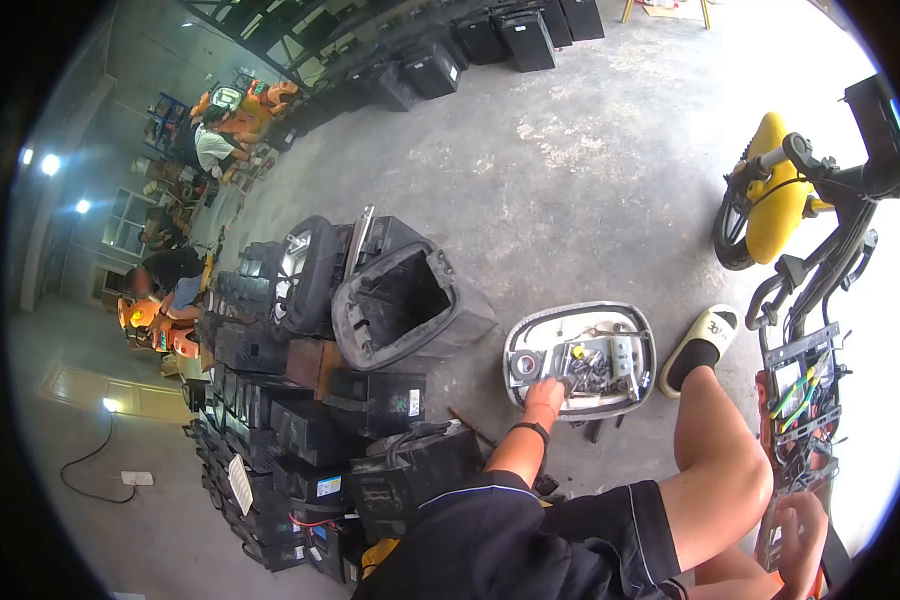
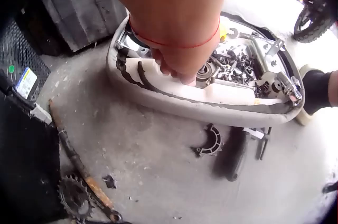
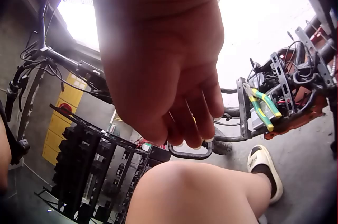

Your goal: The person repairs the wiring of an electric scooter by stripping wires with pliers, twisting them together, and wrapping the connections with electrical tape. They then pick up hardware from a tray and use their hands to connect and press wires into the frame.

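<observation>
My left hand (image 1: 544,393) reaches down into an upturned, seat-shaped tray (image 2: 174,112) on the floor. In the left wrist view, the fingers (image 2: 168,70) bend down inside its near side, beside a round metal part (image 2: 204,71). The fingertips are partly hidden, so I cannot tell whether they pinch anything. Loose bolts and small metal parts (image 1: 592,372) lie heaped in the tray, with a metal bracket (image 1: 623,352) at the right. My right hand (image 3: 177,81) hangs by my knee, fingers loosely bent, holding nothing.
Black battery cases (image 1: 378,400) and an open black box (image 1: 395,300) stand at the left. Green-handled pliers (image 3: 261,109) lie on a bike frame at the right. A toothed sprocket (image 2: 75,196) and a dark-handled tool (image 2: 238,155) lie on the floor. Other people sit far back.
</observation>
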`<action>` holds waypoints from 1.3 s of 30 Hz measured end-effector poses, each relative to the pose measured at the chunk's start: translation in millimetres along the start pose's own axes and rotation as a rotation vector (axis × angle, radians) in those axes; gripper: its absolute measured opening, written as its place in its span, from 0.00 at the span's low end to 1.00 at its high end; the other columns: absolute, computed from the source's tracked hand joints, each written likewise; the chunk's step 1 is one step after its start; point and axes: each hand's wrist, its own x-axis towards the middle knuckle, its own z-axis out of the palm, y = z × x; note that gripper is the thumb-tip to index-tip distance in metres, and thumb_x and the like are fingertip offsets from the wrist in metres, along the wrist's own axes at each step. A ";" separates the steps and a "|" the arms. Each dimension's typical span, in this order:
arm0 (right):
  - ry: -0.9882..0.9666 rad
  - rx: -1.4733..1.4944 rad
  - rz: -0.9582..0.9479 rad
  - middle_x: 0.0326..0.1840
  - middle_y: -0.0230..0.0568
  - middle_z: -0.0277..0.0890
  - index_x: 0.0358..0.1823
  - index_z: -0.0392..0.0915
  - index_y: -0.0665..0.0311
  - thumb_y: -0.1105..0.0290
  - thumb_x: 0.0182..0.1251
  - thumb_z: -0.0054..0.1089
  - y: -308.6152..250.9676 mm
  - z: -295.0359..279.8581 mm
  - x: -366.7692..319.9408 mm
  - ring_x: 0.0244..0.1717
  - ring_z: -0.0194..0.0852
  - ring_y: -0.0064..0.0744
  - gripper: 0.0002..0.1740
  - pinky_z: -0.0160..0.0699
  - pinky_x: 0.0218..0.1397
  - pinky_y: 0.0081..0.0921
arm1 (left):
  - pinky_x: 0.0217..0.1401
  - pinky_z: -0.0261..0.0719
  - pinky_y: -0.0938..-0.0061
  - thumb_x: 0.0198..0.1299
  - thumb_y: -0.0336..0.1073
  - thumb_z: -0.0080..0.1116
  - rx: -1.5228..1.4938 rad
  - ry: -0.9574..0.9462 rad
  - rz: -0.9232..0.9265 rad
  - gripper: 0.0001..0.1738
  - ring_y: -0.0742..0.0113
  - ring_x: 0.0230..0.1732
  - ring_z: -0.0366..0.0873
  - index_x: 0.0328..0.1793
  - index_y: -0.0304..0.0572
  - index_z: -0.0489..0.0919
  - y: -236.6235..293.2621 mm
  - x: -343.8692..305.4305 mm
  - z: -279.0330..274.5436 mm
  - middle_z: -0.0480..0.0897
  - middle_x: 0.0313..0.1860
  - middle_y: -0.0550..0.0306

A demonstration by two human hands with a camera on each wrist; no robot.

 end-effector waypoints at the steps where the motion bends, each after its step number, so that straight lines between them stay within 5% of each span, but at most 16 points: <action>1: 0.000 -0.001 0.001 0.29 0.41 0.72 0.34 0.76 0.72 0.67 0.68 0.53 1.7 0.5 0.6 0.29 0.73 0.30 0.13 0.70 0.36 0.26 | 0.51 0.84 0.59 0.65 0.31 0.50 0.073 0.030 0.092 0.14 0.51 0.50 0.86 0.41 0.41 0.88 -1.8 5.2 4.2 0.86 0.48 0.50; 4: 0.035 0.004 -0.004 0.28 0.42 0.72 0.34 0.76 0.73 0.67 0.69 0.52 6.9 -4.0 1.5 0.30 0.73 0.32 0.13 0.70 0.37 0.27 | 0.48 0.84 0.60 0.63 0.31 0.51 0.204 0.062 0.226 0.13 0.53 0.48 0.87 0.39 0.43 0.89 -2.1 18.5 13.8 0.87 0.45 0.51; 6: -0.105 -0.137 0.035 0.40 0.40 0.82 0.52 0.79 0.64 0.66 0.79 0.51 14.0 -17.6 1.4 0.35 0.81 0.28 0.12 0.77 0.32 0.22 | 0.47 0.84 0.61 0.62 0.31 0.52 0.264 0.066 0.266 0.12 0.55 0.47 0.87 0.38 0.45 0.89 -1.1 22.5 15.4 0.87 0.44 0.51; 18: -0.098 -0.187 0.007 0.40 0.41 0.81 0.52 0.80 0.65 0.66 0.78 0.52 11.1 -16.3 7.6 0.35 0.81 0.29 0.12 0.78 0.35 0.24 | 0.42 0.82 0.64 0.59 0.34 0.55 0.432 0.144 0.411 0.10 0.60 0.43 0.87 0.36 0.48 0.88 -4.3 22.0 25.0 0.86 0.40 0.55; 32: -0.090 -0.128 0.049 0.42 0.46 0.82 0.53 0.80 0.67 0.69 0.78 0.51 14.1 -17.0 7.2 0.39 0.81 0.34 0.13 0.82 0.42 0.29 | 0.44 0.84 0.63 0.62 0.33 0.55 0.322 0.060 0.241 0.11 0.58 0.45 0.88 0.38 0.49 0.89 7.4 13.2 3.6 0.88 0.41 0.55; 39: -0.086 -0.176 -0.001 0.42 0.45 0.82 0.52 0.80 0.68 0.69 0.78 0.51 22.2 -18.8 8.0 0.40 0.80 0.33 0.12 0.81 0.42 0.29 | 0.49 0.84 0.59 0.61 0.35 0.57 -0.033 -0.082 -0.018 0.11 0.52 0.48 0.87 0.41 0.44 0.89 2.0 17.3 5.0 0.88 0.44 0.49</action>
